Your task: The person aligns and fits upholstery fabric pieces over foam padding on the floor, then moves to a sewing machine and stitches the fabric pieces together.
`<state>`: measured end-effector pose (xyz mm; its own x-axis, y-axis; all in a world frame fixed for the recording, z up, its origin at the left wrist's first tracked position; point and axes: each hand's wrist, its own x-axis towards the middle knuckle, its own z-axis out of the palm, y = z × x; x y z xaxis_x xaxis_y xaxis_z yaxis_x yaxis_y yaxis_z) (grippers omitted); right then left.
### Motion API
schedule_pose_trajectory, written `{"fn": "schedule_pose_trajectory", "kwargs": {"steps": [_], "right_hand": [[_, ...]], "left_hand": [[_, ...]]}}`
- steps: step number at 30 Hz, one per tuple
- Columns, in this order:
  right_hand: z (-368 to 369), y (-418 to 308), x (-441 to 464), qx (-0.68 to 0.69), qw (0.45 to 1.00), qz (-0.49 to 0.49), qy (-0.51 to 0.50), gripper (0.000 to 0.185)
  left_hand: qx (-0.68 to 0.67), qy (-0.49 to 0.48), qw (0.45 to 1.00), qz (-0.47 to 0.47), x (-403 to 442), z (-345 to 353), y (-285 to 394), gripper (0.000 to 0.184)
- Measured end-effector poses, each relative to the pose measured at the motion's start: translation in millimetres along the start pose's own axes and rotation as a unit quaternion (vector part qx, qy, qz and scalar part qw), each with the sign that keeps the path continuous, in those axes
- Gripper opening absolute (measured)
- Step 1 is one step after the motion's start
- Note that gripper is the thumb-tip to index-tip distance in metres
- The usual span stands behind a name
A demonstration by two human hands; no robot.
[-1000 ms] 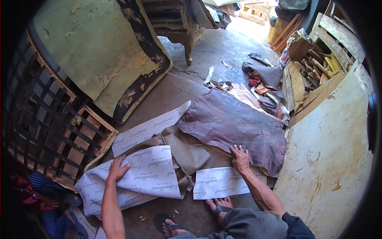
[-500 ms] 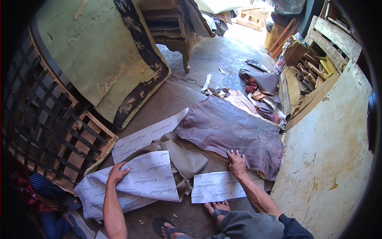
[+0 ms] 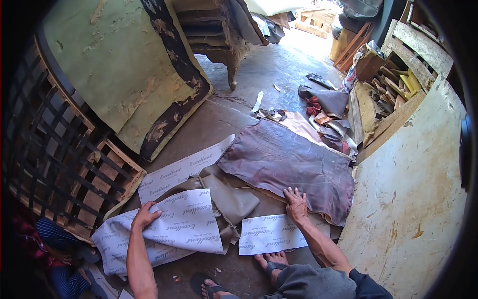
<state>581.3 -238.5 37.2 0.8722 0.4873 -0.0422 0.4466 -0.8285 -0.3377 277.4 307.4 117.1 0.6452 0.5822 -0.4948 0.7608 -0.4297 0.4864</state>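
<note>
In the head view, the left hand [image 3: 146,215] lies on the upper part of a white printed sheet [image 3: 186,222], thumb stretched along its surface; whether its fingers pinch the edge I cannot tell. The right hand [image 3: 297,204] rests with fingers spread and nothing gripped, on the near edge of a dark leather piece [image 3: 294,164]; under its wrist and forearm lies a small printed sheet [image 3: 266,236], flat on the floor [image 3: 234,112].

The white printed sheet could crease or slip if the left hand pulled sideways, since it lies unevenly over a brown cover [image 3: 239,202] between the hands; the dark leather piece could shift if the right hand pushed forward; the small printed sheet could be scuffed or pinned by the foot [image 3: 273,260] at its near edge, nearer the body than the right hand.

As for looks, the white printed sheet is pale, marked with rows of "Excellent", smooth below the left hand and rumpled to its left; the dark leather piece, spreading beyond the right hand, is purplish brown, worn and wrinkled, with ragged edges; the brown cover is bunched and folded.
</note>
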Motion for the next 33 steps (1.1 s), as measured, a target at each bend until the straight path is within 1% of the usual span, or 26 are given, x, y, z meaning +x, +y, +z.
{"fn": "schedule_pose_trajectory", "kwargs": {"steps": [2, 7, 14, 16, 17, 19, 20, 22, 24, 26, 28, 30, 31, 33], "right_hand": [[-1, -1, 0, 0.002, 1.0, 0.002, -0.002, 0.064], [-2, -2, 0, 0.001, 1.0, 0.002, -0.001, 0.063], [3, 2, 1, 0.01, 1.0, 0.003, 0.003, 0.063], [3, 1, 0, 0.01, 1.0, 0.006, 0.001, 0.064], [3, 1, 1, 0.01, 1.0, 0.008, -0.001, 0.064], [2, 1, 2, 0.013, 1.0, 0.004, 0.0, 0.064], [2, 2, 1, 0.014, 1.0, 0.002, 0.001, 0.064], [0, 0, 1, 0.01, 1.0, 0.001, -0.004, 0.063], [1, 1, 1, 0.009, 1.0, 0.001, 0.001, 0.062], [2, 2, 1, 0.011, 1.0, 0.002, 0.0, 0.061], [5, 3, 0, 0.006, 1.0, -0.003, 0.011, 0.062], [5, 2, 1, 0.007, 1.0, -0.003, 0.009, 0.062], [5, 2, 1, 0.002, 1.0, 0.001, 0.008, 0.063], [4, 1, 1, -0.009, 1.0, 0.005, 0.004, 0.063]], "left_hand": [[0.009, 0.015, 1.0, 0.004, 0, 0, 0, 0.065], [-0.056, 0.023, 0.998, -0.011, -11, 0, 10, 0.063], [-0.066, 0.021, 0.997, -0.017, -12, 0, 11, 0.062], [-0.037, 0.072, 0.996, 0.041, -15, 1, 13, 0.056], [-0.037, 0.074, 0.996, 0.04, -15, 0, 14, 0.056], [0.089, 0.192, 0.972, 0.101, -28, -9, 27, 0.04], [0.09, 0.191, 0.973, 0.097, -38, -14, 33, 0.04], [0.037, 0.232, 0.954, 0.186, -66, -27, 48, 0.026], [0.071, 0.226, 0.953, 0.189, -111, -44, 54, 0.019], [0.052, 0.257, 0.95, 0.172, -162, -49, 43, 0.015], [0.007, 0.272, 0.942, 0.198, -211, -38, 46, 0.013], [0.042, 0.264, 0.933, 0.24, -245, -23, 41, 0.016], [0.041, 0.265, 0.934, 0.236, -257, -16, 43, 0.016], [0.03, 0.209, 0.956, 0.205, -279, -3, 51, 0.031]]}}
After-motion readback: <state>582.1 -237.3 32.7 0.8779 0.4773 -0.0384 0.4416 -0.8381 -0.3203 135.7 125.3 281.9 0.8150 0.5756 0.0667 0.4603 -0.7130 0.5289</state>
